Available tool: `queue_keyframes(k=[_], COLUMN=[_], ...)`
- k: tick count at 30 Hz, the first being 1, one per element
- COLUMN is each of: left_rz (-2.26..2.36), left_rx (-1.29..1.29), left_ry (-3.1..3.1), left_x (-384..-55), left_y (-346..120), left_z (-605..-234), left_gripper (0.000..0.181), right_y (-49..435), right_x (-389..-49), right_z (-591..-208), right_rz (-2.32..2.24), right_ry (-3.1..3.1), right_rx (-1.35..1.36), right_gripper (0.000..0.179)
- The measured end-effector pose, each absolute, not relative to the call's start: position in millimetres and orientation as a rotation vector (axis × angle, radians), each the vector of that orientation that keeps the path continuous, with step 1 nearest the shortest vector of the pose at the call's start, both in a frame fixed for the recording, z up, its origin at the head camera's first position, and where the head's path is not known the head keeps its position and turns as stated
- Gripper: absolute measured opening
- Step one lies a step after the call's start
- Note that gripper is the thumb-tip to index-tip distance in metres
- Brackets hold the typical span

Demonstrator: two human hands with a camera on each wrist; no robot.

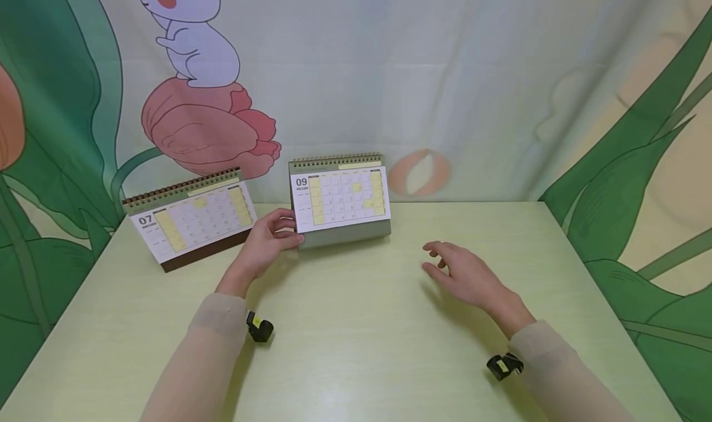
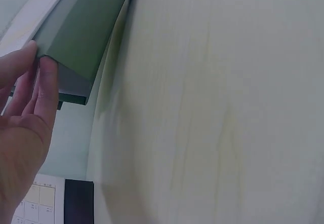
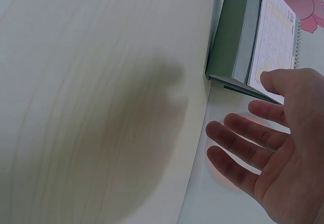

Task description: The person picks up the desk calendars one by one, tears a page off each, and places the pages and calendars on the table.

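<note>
A green desk calendar (image 1: 340, 193) showing 09 stands at the back of the table, its spiral binding along the top. My left hand (image 1: 268, 243) pinches its lower left edge, thumb in front and the other fingers behind; the left wrist view shows the thumb (image 2: 23, 62) at the page side. To the right, my right hand (image 1: 461, 274) hovers over the table, holding nothing, its fingers loosely spread. Left of my left hand, a second desk calendar (image 1: 191, 218) with a dark brown base shows 07 and sits at an angle.
The pale wooden table (image 1: 356, 348) ends at the back against a printed curtain (image 1: 473, 88) with a rabbit and flowers. Green leaf patterns hang along both sides. Each wrist wears a small black camera (image 1: 259, 328).
</note>
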State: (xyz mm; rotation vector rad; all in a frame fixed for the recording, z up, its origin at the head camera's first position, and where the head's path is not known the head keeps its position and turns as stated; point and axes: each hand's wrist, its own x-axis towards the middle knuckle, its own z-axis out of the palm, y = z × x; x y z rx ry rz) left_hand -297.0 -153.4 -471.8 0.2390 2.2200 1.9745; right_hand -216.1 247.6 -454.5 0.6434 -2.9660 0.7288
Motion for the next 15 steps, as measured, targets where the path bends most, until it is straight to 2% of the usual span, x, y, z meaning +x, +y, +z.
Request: queue_keyframes(k=[15], left_rz=[2.079], left_rx=[0.233], left_ry=[2.191], left_x=[-290.8], left_y=[-153.2], left_z=[-470.0], left_gripper=[0.044], right_y=[245.1], right_x=[-215.8], right_z=[-449.9], right_rz=[0.723], right_ry=[-2.97], right_rx=[0.663], right_gripper=[0.041])
